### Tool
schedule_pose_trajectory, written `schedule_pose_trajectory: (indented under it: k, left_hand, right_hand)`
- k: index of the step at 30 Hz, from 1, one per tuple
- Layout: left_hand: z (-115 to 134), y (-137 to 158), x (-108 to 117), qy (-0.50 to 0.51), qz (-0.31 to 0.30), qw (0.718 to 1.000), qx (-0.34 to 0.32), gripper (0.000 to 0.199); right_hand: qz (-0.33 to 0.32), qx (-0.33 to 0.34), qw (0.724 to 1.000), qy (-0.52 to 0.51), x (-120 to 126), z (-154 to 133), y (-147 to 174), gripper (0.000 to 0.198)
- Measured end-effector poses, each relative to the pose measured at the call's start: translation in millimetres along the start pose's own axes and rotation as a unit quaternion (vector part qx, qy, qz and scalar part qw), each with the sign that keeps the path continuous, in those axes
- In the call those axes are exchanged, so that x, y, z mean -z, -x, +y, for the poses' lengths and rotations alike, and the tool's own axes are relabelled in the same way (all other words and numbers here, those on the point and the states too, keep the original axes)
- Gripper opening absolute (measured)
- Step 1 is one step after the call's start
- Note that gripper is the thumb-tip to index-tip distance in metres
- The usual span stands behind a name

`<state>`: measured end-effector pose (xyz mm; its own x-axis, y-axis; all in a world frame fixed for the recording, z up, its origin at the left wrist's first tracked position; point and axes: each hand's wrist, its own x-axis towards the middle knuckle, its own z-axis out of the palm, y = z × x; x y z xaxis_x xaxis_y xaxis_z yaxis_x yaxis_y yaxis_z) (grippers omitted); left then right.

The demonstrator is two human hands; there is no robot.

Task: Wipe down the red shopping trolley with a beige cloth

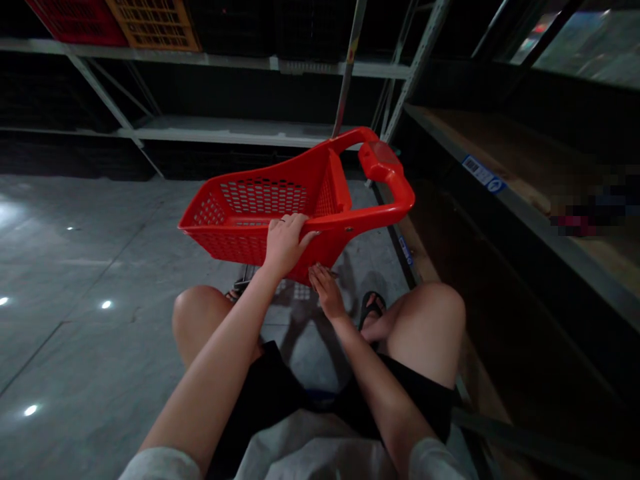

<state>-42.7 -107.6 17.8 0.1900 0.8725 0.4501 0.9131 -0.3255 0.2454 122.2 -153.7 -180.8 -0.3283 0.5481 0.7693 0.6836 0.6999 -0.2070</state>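
A red plastic shopping cart [330,243] with perforated walls stands side-on between my knees, its looped handle to the right. My left hand [286,245] grips the near top rim, with its fingers over the edge and the thumb pointing toward the handle. Lower down, my right hand [326,291] touches the solid side panel near its bottom edge. Its fingers look stretched against the red plastic, and I make out nothing held in them. The inside of the cart's basket is partly visible, while most of its lower frame is hidden.
White metal shelving [225,130] runs along the back, with a red crate [83,23] and a yellow crate [155,25] on top. A metal pole [347,73] rises behind the cart. Wooden-topped shelves [480,143] with blue-white labels flank my right. Grey floor [100,247] extends leftward.
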Motion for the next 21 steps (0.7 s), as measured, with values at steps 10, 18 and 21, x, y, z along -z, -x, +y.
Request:
schedule_pose_trajectory:
  k: [10,18,21]
  left_hand:
    - [14.3,-8.1,-13.1,-0.009,0.012,1.000,0.016,0.027]
    - [33.4,-23.8,-20.4,-0.020,0.009,0.999,0.029,0.036]
    - [37.3,-25.9,-23.2,-0.031,0.016,0.999,0.032,0.038]
  right_hand:
    - [0.147,-0.024,0.986,0.079,60.7,72.0,-101.8,0.036]
    - [0.015,-0.413,0.906,-0.091,-28.6,31.2,2.1,0.055]
    - [0.052,-0.508,0.846,-0.156,-56.2,5.7,15.3,0.065]
